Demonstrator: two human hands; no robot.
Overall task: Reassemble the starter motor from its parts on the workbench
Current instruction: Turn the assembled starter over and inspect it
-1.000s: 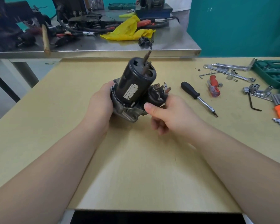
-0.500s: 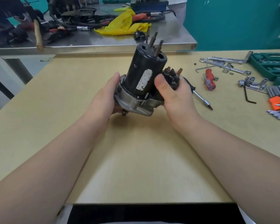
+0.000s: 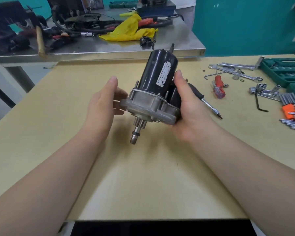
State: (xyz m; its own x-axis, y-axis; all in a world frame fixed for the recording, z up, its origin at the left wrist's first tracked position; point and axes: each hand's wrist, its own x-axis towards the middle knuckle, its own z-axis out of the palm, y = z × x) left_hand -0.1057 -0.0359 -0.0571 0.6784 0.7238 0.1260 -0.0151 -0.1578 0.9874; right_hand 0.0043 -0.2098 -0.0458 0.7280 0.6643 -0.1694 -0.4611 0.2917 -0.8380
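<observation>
Pale wooden surface (image 3: 143, 176) in the foreground, butted at its far edge against a steel bench (image 3: 109, 48); teal wall (image 3: 237, 23) behind on the right. On the bench: tangled black cables (image 3: 85, 19), a yellow cloth (image 3: 128, 31), a wooden-handled hammer (image 3: 40, 40) overhanging the front edge. On the right of the wooden surface: a black-handled screwdriver (image 3: 203, 99), a red-handled screwdriver (image 3: 218, 87), loose wrenches (image 3: 235, 67), sockets (image 3: 262, 88), a black hex key (image 3: 259, 104), an orange hex-key holder (image 3: 292, 111) and a green socket case (image 3: 284, 70).

Starter motor (image 3: 157, 86) held above the surface at centre, black body tilted up and away, grey flange low, pinion shaft (image 3: 137, 132) pointing down toward the viewer. Right hand (image 3: 189, 106) wrapped round the solenoid side, thumb pressed on the black body, fingers curled underneath. Left hand (image 3: 104, 103) spread, fingers straight, fingertips touching the flange edge, gripping nothing.

Against half a second ago: motor tipped so the shaft end now shows, left hand released from its grasp on the housing and opened out, right hand shifted lower around the solenoid.
</observation>
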